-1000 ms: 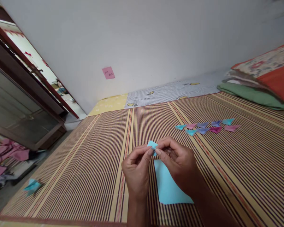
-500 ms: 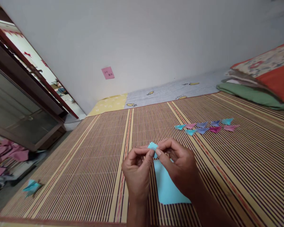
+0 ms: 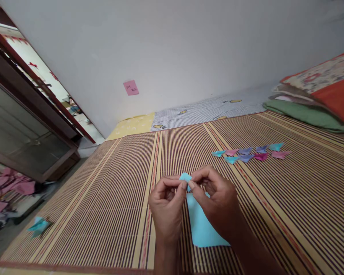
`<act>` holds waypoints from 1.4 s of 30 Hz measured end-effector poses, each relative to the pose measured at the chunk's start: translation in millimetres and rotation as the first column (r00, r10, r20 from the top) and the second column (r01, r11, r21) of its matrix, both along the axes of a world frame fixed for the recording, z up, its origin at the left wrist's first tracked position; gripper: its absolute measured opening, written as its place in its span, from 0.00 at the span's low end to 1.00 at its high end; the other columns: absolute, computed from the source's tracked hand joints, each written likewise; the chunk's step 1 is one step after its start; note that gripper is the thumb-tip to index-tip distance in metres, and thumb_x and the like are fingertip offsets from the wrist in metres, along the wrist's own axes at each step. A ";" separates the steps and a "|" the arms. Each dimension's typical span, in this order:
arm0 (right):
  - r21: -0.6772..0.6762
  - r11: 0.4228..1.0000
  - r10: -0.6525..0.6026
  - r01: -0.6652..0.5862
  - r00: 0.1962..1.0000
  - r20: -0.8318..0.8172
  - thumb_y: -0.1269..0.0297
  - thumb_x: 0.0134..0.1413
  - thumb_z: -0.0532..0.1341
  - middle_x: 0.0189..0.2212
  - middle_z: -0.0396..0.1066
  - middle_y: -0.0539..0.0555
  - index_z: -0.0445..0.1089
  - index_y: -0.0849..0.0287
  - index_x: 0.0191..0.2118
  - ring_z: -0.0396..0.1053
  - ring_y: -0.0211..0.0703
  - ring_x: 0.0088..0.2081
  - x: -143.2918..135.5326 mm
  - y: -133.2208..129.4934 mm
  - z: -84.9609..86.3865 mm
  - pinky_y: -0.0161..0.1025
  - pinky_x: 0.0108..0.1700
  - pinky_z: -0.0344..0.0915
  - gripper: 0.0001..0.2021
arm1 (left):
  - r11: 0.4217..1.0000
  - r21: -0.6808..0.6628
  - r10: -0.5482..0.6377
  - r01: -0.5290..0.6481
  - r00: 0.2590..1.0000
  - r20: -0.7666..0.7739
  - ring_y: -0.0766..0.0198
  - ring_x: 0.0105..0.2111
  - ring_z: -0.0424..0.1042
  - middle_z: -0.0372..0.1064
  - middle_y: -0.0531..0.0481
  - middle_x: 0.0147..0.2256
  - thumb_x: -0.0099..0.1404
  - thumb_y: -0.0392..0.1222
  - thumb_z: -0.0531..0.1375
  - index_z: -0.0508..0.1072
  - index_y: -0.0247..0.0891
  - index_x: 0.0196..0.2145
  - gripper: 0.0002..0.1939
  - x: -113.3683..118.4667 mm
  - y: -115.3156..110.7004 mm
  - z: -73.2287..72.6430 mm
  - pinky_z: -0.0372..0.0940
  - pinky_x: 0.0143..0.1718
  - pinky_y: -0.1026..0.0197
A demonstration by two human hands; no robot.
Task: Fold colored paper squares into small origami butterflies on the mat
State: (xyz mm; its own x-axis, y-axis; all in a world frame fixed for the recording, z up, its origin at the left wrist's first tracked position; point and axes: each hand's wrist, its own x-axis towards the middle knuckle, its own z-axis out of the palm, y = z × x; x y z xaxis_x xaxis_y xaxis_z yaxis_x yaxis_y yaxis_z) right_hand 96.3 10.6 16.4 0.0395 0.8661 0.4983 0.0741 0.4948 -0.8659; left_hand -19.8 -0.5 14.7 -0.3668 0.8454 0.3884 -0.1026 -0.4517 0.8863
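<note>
A small folded piece of light blue paper [image 3: 185, 177] is pinched between both hands, above the striped mat [image 3: 126, 198]. My left hand [image 3: 168, 204] grips its left side with thumb and fingers. On its right side my right hand [image 3: 218, 196] holds it the same way, the two thumb tips close together. Under and beside my right hand lies a light blue sheet or stack of paper [image 3: 205, 229], partly covered by that hand.
Several small folded paper shapes [image 3: 245, 157] in blue, pink and purple lie in two rows at the right. A larger blue folded paper [image 3: 39, 227] sits near the left edge. Folded bedding [image 3: 306, 114] is at the far right, and a pink note [image 3: 131, 88] is on the wall.
Both hands have shifted very slightly, still pinching the small blue paper. Nothing else has visibly moved.
</note>
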 end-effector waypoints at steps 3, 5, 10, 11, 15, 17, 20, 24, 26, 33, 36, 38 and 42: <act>-0.009 1.000 -0.015 0.015 1.000 0.002 0.71 0.57 0.62 0.29 0.70 0.49 0.66 0.55 0.33 0.71 0.42 0.31 -0.7 0.3 0.7 0.41 0.34 0.68 0.05 | 1.000 -0.010 0.006 -0.006 1.000 0.001 0.64 0.36 0.78 0.77 0.50 0.32 0.58 0.33 0.70 0.78 0.38 0.27 0.05 0.3 0.3 -0.4 0.74 0.40 0.63; -0.009 1.000 -0.016 0.016 1.000 0.004 0.71 0.58 0.62 0.29 0.70 0.49 0.66 0.55 0.33 0.70 0.42 0.31 -0.7 0.3 1.1 0.41 0.35 0.68 0.05 | 1.000 -0.019 0.006 -0.006 1.000 0.009 0.63 0.36 0.78 0.77 0.50 0.32 0.58 0.34 0.70 0.78 0.38 0.27 0.05 0.2 0.3 -1.2 0.74 0.40 0.63; -0.028 1.000 0.013 -0.014 1.000 -0.012 0.70 0.58 0.62 0.28 0.69 0.49 0.66 0.55 0.33 0.70 0.42 0.31 1.1 1.2 0.3 0.40 0.34 0.67 0.05 | 0.999 -0.049 -0.011 0.013 0.999 0.053 0.65 0.35 0.78 0.76 0.51 0.32 0.57 0.35 0.71 0.76 0.37 0.27 0.07 0.7 1.0 -3.2 0.73 0.39 0.65; -0.042 0.999 0.024 -0.025 0.999 -0.025 0.69 0.59 0.63 0.29 0.69 0.49 0.66 0.55 0.33 0.70 0.42 0.31 1.6 1.8 -0.3 0.40 0.34 0.67 0.05 | 0.998 -0.062 -0.007 0.012 0.997 0.075 0.66 0.34 0.78 0.76 0.52 0.31 0.56 0.35 0.71 0.75 0.37 0.28 0.08 0.9 1.2 -3.3 0.72 0.38 0.66; -0.065 0.997 0.041 -0.047 0.995 -0.092 0.69 0.59 0.63 0.30 0.69 0.49 0.66 0.55 0.34 0.69 0.41 0.32 3.3 4.2 -3.4 0.40 0.34 0.67 0.05 | 0.989 -0.135 -0.041 0.062 0.987 0.156 0.66 0.33 0.76 0.76 0.52 0.32 0.55 0.37 0.73 0.75 0.38 0.37 0.13 -0.6 2.1 -3.3 0.70 0.36 0.67; -0.078 0.995 0.053 -0.062 0.992 -0.115 0.69 0.58 0.64 0.30 0.68 0.48 0.66 0.55 0.34 0.69 0.42 0.32 4.2 4.8 -4.1 0.40 0.35 0.67 0.05 | 0.975 -0.174 -0.119 0.142 0.983 0.137 0.66 0.33 0.75 0.76 0.51 0.32 0.58 0.41 0.72 0.77 0.37 0.37 0.11 -3.0 2.4 -4.0 0.69 0.37 0.66; -0.106 0.989 0.085 -0.099 0.987 -0.135 0.69 0.58 0.64 0.30 0.68 0.48 0.67 0.55 0.34 0.69 0.42 0.33 5.6 4.3 -3.0 0.41 0.35 0.68 0.05 | 0.958 -0.183 -0.205 0.222 0.973 0.107 0.68 0.30 0.70 0.72 0.53 0.27 0.62 0.43 0.69 0.77 0.36 0.30 0.09 -7.0 2.2 -5.9 0.67 0.36 0.66; -0.109 0.983 0.132 -0.149 0.981 -0.145 0.69 0.59 0.64 0.30 0.68 0.48 0.66 0.55 0.34 0.69 0.41 0.33 6.9 2.8 0.0 0.40 0.35 0.67 0.05 | 0.962 -0.154 -0.210 0.226 0.971 0.116 0.68 0.30 0.68 0.70 0.54 0.26 0.63 0.42 0.69 0.76 0.37 0.27 0.10 -8.5 0.9 -6.6 0.65 0.36 0.66; -0.103 0.984 0.134 -0.149 0.982 -0.135 0.69 0.59 0.64 0.30 0.67 0.48 0.66 0.55 0.34 0.68 0.40 0.32 6.9 2.5 1.1 0.40 0.35 0.67 0.05 | 0.964 -0.157 -0.197 0.212 0.974 0.108 0.67 0.30 0.69 0.70 0.54 0.27 0.63 0.42 0.69 0.76 0.37 0.27 0.09 -7.4 0.5 -5.5 0.65 0.35 0.66; -0.102 0.987 0.111 -0.123 0.987 -0.118 0.69 0.58 0.63 0.28 0.67 0.47 0.67 0.55 0.33 0.67 0.39 0.30 7.1 2.3 3.7 0.38 0.32 0.66 0.05 | 0.970 -0.177 -0.161 0.166 0.986 0.039 0.68 0.28 0.69 0.72 0.54 0.27 0.59 0.42 0.71 0.77 0.37 0.28 0.08 -4.9 0.8 -0.5 0.65 0.31 0.67; -0.101 0.987 0.112 -0.122 0.989 -0.101 0.69 0.58 0.63 0.27 0.67 0.47 0.67 0.56 0.32 0.67 0.39 0.29 8.1 2.0 5.3 0.38 0.32 0.65 0.05 | 0.970 -0.168 -0.174 0.178 0.984 0.035 0.68 0.29 0.69 0.72 0.54 0.27 0.60 0.41 0.71 0.77 0.38 0.29 0.07 -6.4 0.0 -1.7 0.65 0.32 0.67; -0.093 0.988 0.114 -0.122 0.990 -0.088 0.69 0.58 0.64 0.27 0.67 0.46 0.67 0.56 0.32 0.66 0.38 0.29 8.5 1.5 6.1 0.37 0.32 0.64 0.05 | 0.970 -0.149 -0.190 0.193 0.981 0.038 0.68 0.30 0.69 0.72 0.54 0.28 0.61 0.41 0.70 0.77 0.38 0.29 0.07 -7.0 -0.8 -3.3 0.65 0.34 0.67; -0.076 0.988 0.125 -0.133 0.987 -0.099 0.69 0.58 0.64 0.26 0.67 0.46 0.67 0.56 0.31 0.66 0.37 0.29 7.4 1.3 4.8 0.37 0.32 0.64 0.06 | 0.974 -0.125 -0.184 0.191 0.981 0.065 0.69 0.30 0.69 0.71 0.55 0.29 0.62 0.39 0.70 0.77 0.38 0.29 0.06 -6.1 -1.1 -5.8 0.65 0.36 0.67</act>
State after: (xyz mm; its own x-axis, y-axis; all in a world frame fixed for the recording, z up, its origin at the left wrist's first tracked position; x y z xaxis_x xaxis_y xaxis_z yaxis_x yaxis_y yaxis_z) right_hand 103.7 11.9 21.2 -0.0321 0.9048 0.4247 -0.0695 0.4219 -0.9040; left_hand -25.9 -1.7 8.9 -0.2139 0.9429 0.2552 -0.2227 -0.3014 0.9271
